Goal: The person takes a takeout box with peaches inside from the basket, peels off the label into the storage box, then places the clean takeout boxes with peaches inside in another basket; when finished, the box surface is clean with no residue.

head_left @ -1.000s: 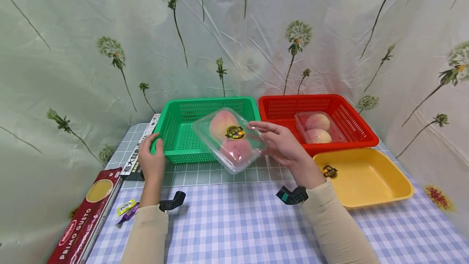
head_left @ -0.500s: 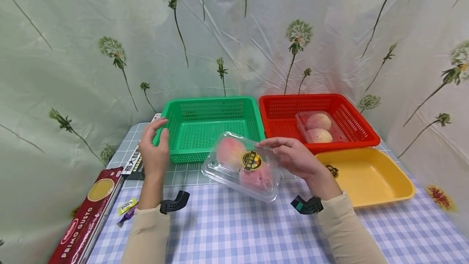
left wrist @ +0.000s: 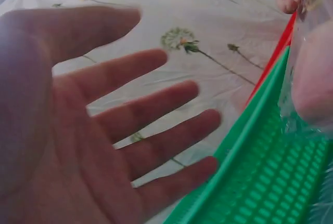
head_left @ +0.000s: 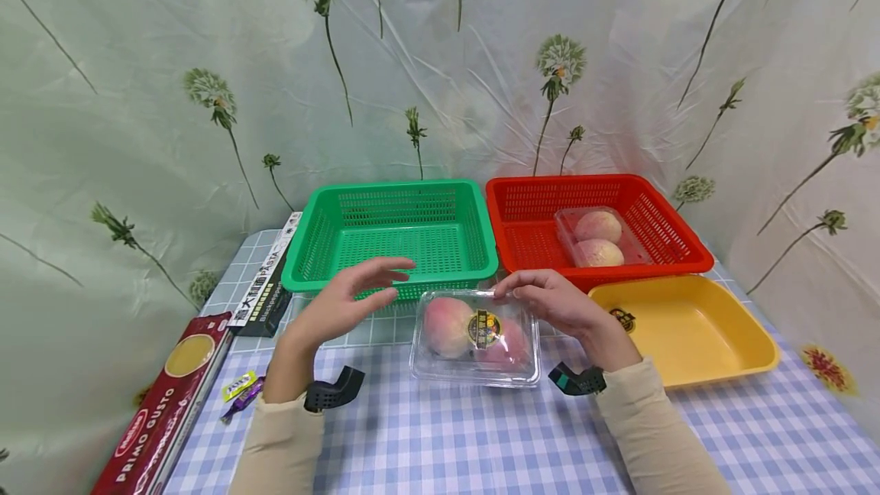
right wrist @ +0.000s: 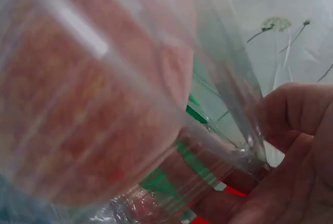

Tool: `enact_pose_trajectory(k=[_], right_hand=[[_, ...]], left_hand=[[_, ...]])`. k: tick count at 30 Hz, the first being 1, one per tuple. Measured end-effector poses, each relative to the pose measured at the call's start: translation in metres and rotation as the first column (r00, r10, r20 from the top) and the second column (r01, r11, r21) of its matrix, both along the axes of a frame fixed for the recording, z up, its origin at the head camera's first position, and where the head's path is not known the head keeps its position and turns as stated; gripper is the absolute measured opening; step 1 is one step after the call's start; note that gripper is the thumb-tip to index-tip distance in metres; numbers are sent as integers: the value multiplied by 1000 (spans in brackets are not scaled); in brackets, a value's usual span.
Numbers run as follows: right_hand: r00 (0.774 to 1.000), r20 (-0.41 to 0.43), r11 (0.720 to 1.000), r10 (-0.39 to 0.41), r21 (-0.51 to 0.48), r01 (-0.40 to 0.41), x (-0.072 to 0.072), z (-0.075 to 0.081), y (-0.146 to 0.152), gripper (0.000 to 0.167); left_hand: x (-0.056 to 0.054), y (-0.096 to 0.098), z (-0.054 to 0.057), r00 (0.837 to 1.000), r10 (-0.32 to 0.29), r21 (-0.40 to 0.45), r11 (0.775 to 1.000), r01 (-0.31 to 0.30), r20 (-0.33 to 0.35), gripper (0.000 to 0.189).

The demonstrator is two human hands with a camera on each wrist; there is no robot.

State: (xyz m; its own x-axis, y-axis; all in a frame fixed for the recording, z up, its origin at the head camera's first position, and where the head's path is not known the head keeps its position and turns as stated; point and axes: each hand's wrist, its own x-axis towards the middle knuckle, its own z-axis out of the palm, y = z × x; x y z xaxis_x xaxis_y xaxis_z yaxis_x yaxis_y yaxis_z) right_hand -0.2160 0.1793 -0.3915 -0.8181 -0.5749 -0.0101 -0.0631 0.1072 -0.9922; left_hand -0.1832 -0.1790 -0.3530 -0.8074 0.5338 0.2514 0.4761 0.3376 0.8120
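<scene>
A clear plastic clamshell box [head_left: 429, 367] with two pink peaches [head_left: 447, 327] and a black-and-gold sticker [head_left: 484, 328] is held in front of the green basket [head_left: 390, 287]. My right hand [head_left: 567, 313] grips the box at its right back corner. Seen from the right wrist, the fingers [right wrist: 299, 107] lie at the box's edge, and one peach [right wrist: 88, 115] fills much of that view. To the left of the box, my left hand [head_left: 337, 310] holds nothing. In the left wrist view its fingers [left wrist: 156, 112] are spread and apart from the box.
A red basket [head_left: 529, 250] holds another clear box of peaches [head_left: 598, 241]. In front of it lies a yellow tray [head_left: 694, 334]. On the left are a pasta box [head_left: 264, 289], a long red package [head_left: 168, 403], and two small wrapped sweets [head_left: 241, 392].
My right hand has brought the peach box from over the green basket toward me and levelled it. My left hand has left the basket's left rim and moved right toward the box.
</scene>
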Motion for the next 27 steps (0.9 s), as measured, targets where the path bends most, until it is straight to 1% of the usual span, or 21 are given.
enact_pose_trajectory(k=[2, 4, 6, 9, 12, 14, 16, 19, 21, 24, 26, 27], right_hand=[[1000, 0, 1000, -3, 22, 3, -2, -4, 1, 26], [1000, -1, 999, -4, 31, 4, -3, -7, 3, 25], [1000, -14, 999, 2, 38, -2, -5, -11, 4, 25], [998, -58, 999, 15, 48, -12, -6, -15, 5, 26], [993, -112, 995, 29, 93, -19, -7, -18, 4, 27], [991, -132, 991, 28, 130, -11, -7, -18, 3, 28], [991, -135, 985, 24, 170, -1, -7, -17, 3, 29], [988, -153, 971, 27, 238, 10, -3, -11, 3, 30], [982, -181, 954, 53, 301, 4, -1, -5, 6, 30], [965, -235, 920, 113, 391, -13, 3, 5, 15, 31], [954, -261, 904, 145, 427, -21, 6, 12, 24, 32], [952, -266, 902, 151, 432, -22, 7, 15, 31, 32]], left_hand=[[-1, 4, -3, 996, -62, -26, 998, 64, 63, 43], [-3, 8, -7, 988, -108, -56, 992, 115, 112, 48], [-4, 11, -11, 979, -143, -97, 983, 157, 145, 54], [-5, 17, -17, 970, -179, -167, 964, 206, 166, 64], [-6, 23, -22, 964, -207, -226, 943, 242, 168, 71], [-8, 26, -27, 960, -226, -249, 932, 263, 168, 76], [-10, 29, -32, 956, -232, -264, 925, 274, 181, 78], [-11, 32, -39, 950, -241, -271, 918, 290, 201, 81], [-12, 34, -42, 949, -241, -276, 915, 292, 204, 81], [-13, 35, -47, 948, -238, -282, 914, 292, 210, 84], [-15, 36, -51, 948, -232, -281, 915, 289, 219, 86], [-15, 36, -53, 947, -229, -279, 916, 288, 226, 87]])
